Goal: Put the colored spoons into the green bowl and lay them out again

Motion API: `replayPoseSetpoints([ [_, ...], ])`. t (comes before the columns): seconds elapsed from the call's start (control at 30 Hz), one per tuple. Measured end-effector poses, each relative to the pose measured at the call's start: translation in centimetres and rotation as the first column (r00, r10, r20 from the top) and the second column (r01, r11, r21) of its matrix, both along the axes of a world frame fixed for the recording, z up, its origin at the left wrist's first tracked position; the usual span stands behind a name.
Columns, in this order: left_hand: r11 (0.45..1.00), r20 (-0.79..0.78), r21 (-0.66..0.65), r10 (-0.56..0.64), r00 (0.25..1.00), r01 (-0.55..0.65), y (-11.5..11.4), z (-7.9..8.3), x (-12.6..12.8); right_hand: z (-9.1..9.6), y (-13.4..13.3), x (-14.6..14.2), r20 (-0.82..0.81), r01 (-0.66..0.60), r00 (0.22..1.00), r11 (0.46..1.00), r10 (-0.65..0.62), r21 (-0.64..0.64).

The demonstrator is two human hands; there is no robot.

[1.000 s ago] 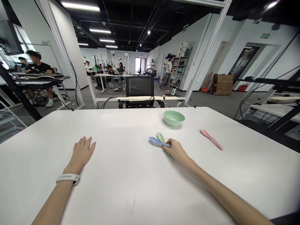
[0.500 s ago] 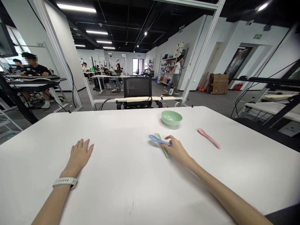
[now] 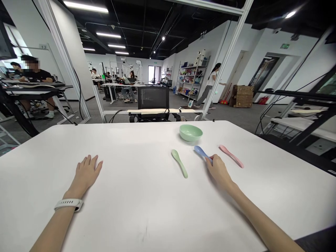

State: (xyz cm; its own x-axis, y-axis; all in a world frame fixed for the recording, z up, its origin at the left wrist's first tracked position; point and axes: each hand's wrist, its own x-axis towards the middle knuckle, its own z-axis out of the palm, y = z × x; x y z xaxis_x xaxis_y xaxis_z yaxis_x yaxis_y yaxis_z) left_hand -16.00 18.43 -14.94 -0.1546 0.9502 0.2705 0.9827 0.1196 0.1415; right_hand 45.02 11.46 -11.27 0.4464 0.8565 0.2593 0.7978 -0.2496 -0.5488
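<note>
Right hand (image 3: 219, 171) right of the table's middle, fingers (image 3: 210, 160) closed around the handle end of a blue spoon (image 3: 200, 151), the spoon's bowl pointing away and to the left. Whether that bowl touches the tabletop or sits just above it: impossible to tell from this view. Left hand (image 3: 85, 174) well apart, open and palm down on the white table (image 3: 131, 217), fingers slightly spread, empty, a white wristband (image 3: 68, 204) around the wrist. No contact between the two hands.

Just beside the right hand, a pink spoon (image 3: 231, 155), lying at a slant and untouched. Farther left, a green spoon (image 3: 180, 163), clear of both hands. Near the far edge, a green bowl (image 3: 190, 133), with nothing visible inside.

Step in hand, by the look of it: taking hold of the blue spoon. Next move, as a judgement: a firm grip and a lift clear of the pink spoon.
</note>
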Motion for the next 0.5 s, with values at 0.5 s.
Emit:
replayPoseSetpoints([
  [0.5, 1.000, -0.017, 0.010, 0.002, 1.000, -0.002, -0.28, 0.17, 0.23, -0.98, 0.22, -0.25, 0.279, 0.000, 0.959, 0.987, 0.046, -0.162],
])
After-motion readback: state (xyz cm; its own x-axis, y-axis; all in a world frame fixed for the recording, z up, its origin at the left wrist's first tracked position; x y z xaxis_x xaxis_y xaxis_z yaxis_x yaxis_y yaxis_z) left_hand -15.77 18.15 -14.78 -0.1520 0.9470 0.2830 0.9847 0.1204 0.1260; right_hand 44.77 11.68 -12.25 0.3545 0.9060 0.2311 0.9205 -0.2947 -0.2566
